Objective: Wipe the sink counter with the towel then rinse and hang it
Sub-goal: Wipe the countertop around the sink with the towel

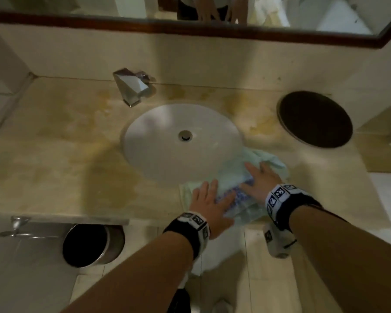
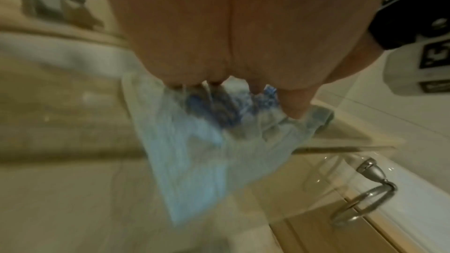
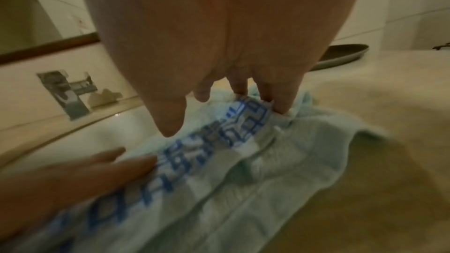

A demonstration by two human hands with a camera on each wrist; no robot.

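A pale green towel point(image 1: 234, 176) with a blue printed band lies bunched on the beige stone counter point(image 1: 66, 143), at the front right rim of the white sink basin point(image 1: 167, 132). My left hand point(image 1: 209, 198) presses flat on the towel's near left part, fingers straight. Just to its right, my right hand point(image 1: 261, 177) lies spread on the towel. In the left wrist view the left hand point(image 2: 231, 45) covers the towel point(image 2: 194, 151). The right wrist view shows the right hand point(image 3: 219, 45) with fingertips pushed into the towel point(image 3: 268, 170) and the left hand's fingers point(image 3: 109, 166) beside it.
A square chrome faucet point(image 1: 131, 86) stands behind the basin. A round dark opening point(image 1: 315, 119) is set into the counter at the right. Below the counter's front edge are a metal bin point(image 1: 93, 245) and a chrome ring fixture point(image 2: 365, 199). A mirror point(image 1: 212, 10) runs along the back wall.
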